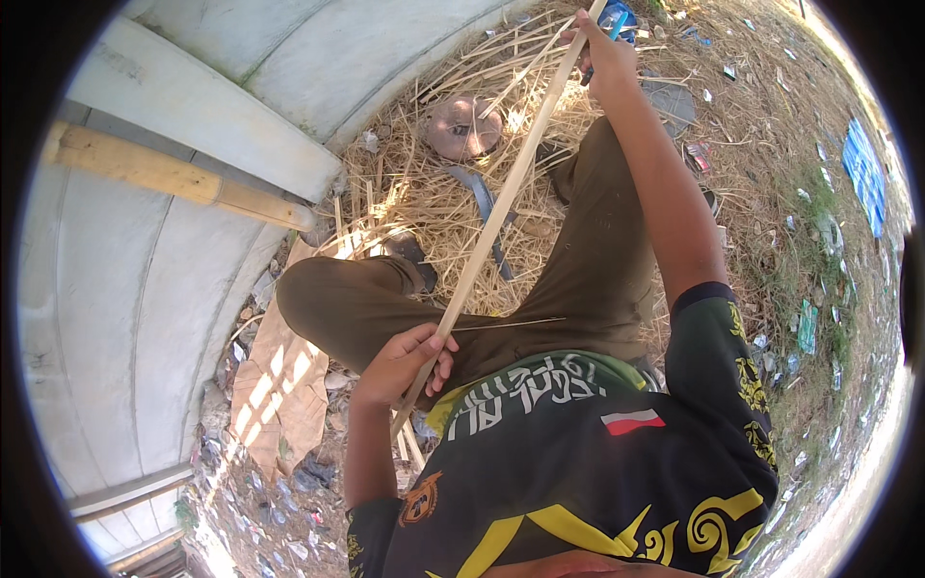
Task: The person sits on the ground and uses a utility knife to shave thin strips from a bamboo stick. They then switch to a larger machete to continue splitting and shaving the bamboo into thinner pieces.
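Observation:
A long, pale strip of split bamboo runs slantwise across my lap. My left hand is closed around its near part, by my waist. Far out at the upper right, my right hand grips the strip near its far end. A slim blue tool with a dark tip also sits in that hand; its kind is unclear. Between my legs a big knife with a dark handle lies on bamboo shavings. A thin sliver rests on my trousers.
A round wooden block stands among the shavings beyond the knife. At left rise a pale panelled wall and a bamboo pole. Brown cardboard lies by my left leg. Scattered litter and a blue sheet lie at right.

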The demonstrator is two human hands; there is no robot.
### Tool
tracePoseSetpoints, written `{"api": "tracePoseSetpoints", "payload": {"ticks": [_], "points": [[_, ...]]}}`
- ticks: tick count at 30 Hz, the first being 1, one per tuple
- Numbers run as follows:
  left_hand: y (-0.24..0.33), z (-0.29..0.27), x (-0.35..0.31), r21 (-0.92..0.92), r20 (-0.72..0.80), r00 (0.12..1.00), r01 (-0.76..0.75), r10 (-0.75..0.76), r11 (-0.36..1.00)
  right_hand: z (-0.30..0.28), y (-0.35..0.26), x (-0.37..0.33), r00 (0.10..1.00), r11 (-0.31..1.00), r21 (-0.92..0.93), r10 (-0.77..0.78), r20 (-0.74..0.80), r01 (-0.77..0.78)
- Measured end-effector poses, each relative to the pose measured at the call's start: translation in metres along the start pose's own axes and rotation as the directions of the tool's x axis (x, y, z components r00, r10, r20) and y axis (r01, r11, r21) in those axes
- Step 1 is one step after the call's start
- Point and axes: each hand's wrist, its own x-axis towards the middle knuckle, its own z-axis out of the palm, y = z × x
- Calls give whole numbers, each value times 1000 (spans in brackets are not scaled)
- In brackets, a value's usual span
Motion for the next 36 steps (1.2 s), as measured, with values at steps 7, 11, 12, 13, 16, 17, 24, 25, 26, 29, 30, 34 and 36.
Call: {"api": "tracePoseSetpoints", "payload": {"ticks": [7,11,12,13,16,17,24,25,26,29,30,34,36], "points": [[60,-44,16,448,-310,910,-116,276,887,-6,8,14,924,962,108,271,-270,-251],[105,-109,42,638,-327,856,-112,400,762,-16,10,11,951,968,143,233,-205,-206],[115,-124,44,643,-332,853,-108,402,759,-13,4,4,941,963,114,263,-215,-243],[125,-137,48,649,-332,850,-108,408,753,-12,1,1,930,957,87,288,-228,-275],[143,-168,58,683,-351,826,-97,441,724,-26,1,11,942,959,155,266,-203,-238],[146,-176,62,695,-381,810,-68,446,716,-30,3,15,946,957,173,264,-190,-232],[112,-223,80,781,-513,700,141,497,608,-22,9,10,944,947,184,292,-155,-263],[111,-223,80,779,-533,694,179,484,600,-22,9,10,946,949,182,287,-151,-258],[111,-224,81,755,-550,692,173,467,632,-22,10,9,948,950,180,281,-147,-254],[105,-229,79,687,-597,687,170,415,707,-26,13,13,959,961,154,251,-132,-230],[103,-230,79,675,-605,687,175,403,717,-25,13,13,961,960,168,246,-128,-224],[101,-234,79,677,-592,716,192,371,710,-26,14,11,965,964,161,231,-121,-211],[102,-235,79,676,-595,731,231,334,700,-26,14,12,968,963,172,226,-106,-206]]}}
